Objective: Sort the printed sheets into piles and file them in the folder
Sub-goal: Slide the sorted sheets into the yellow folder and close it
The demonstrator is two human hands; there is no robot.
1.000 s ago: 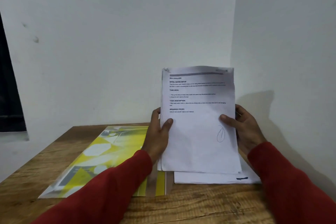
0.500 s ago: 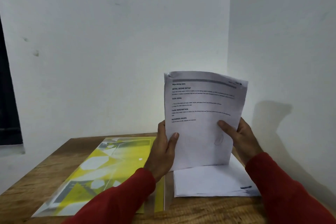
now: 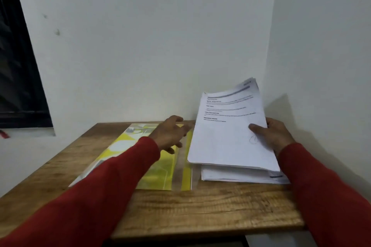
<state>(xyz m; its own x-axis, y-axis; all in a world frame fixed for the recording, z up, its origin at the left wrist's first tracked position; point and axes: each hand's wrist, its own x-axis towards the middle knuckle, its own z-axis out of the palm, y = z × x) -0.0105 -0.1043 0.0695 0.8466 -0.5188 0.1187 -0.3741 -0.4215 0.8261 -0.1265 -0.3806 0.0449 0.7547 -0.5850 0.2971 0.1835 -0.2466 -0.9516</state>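
Note:
A stack of printed sheets (image 3: 226, 136) tilts over the right side of the wooden table, held at its right edge by my right hand (image 3: 275, 134), thumb on top. Beneath it a second pile of sheets (image 3: 236, 176) lies flat on the table. A yellow and white patterned folder (image 3: 158, 172) with a clear strip along its right edge lies flat to the left of the piles. My left hand (image 3: 170, 133) hovers over the folder's far end with fingers spread, holding nothing.
The wooden table (image 3: 200, 210) stands in a corner, with white walls right behind it and on its right. A dark window (image 3: 18, 66) is at the far left. The table's front edge runs close to me.
My left hand has let go of the sheets and moved left over the folder. The held stack has dropped from upright to a low tilt over the flat pile.

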